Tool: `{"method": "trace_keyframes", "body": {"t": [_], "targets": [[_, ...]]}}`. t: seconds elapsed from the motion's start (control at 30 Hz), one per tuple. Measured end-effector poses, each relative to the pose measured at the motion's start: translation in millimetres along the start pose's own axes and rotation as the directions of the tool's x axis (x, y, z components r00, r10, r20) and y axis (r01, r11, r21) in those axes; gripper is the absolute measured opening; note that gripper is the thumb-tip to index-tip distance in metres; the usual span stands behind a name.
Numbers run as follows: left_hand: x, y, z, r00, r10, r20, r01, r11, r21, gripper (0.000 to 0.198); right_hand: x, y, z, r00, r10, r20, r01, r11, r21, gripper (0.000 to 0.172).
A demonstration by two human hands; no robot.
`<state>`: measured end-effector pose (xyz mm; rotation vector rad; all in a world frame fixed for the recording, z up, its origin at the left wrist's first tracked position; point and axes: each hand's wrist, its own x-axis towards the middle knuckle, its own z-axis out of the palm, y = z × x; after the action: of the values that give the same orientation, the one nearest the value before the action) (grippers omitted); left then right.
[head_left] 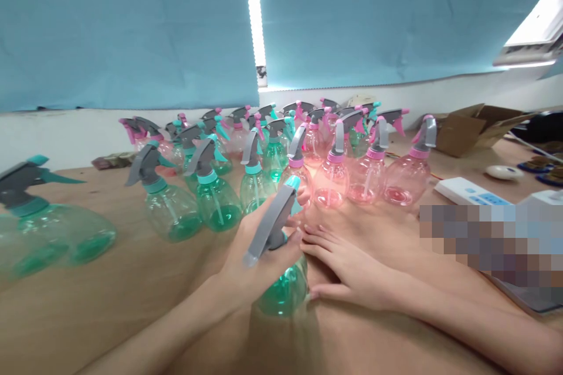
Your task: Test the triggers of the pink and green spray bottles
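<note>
Just in front of me a green spray bottle (284, 290) with a grey and teal trigger head stands upright on the wooden table (360, 340). The fingers of my left hand (250, 258) are wrapped round its neck, below the trigger head. To the right of this bottle, my right hand (352, 266) lies low with its fingers spread, the fingertips close to the bottle; whether they touch it is unclear. Behind my hands stand a green bottle (217, 205) and a pink bottle (332, 184), among several more of both colours.
Two overlapping green bottles (88, 237) stand at the far left. An open cardboard box (461, 129), a white power strip (472, 192) and a white mouse (504, 172) are on the right. Blue sheeting (132, 29) hangs behind the table.
</note>
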<state>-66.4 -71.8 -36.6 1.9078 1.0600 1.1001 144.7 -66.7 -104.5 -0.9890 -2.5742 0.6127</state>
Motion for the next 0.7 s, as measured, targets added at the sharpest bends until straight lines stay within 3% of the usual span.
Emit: {"method": "trace_keyframes", "body": {"t": [0.2,0.43,0.7], "targets": [[0.7,1.6,1.3,0.999,-0.043,0.012,0.043,0.999,0.01,0.017,0.7,-0.4,-1.9,1.0,0.012,0.021,-0.012,1.0,0.004,0.084],[-0.2,8.4,-1.2,0.996,-0.06,0.061,0.063,0.997,-0.048,0.039,0.4,-2.1,-4.8,0.998,0.03,0.049,-0.03,1.0,0.002,0.085],[0.1,12.3,-0.8,0.996,-0.074,0.057,0.077,0.996,-0.049,0.041,0.2,-3.3,-5.8,0.998,0.031,0.049,-0.031,1.0,-0.003,0.085]]}}
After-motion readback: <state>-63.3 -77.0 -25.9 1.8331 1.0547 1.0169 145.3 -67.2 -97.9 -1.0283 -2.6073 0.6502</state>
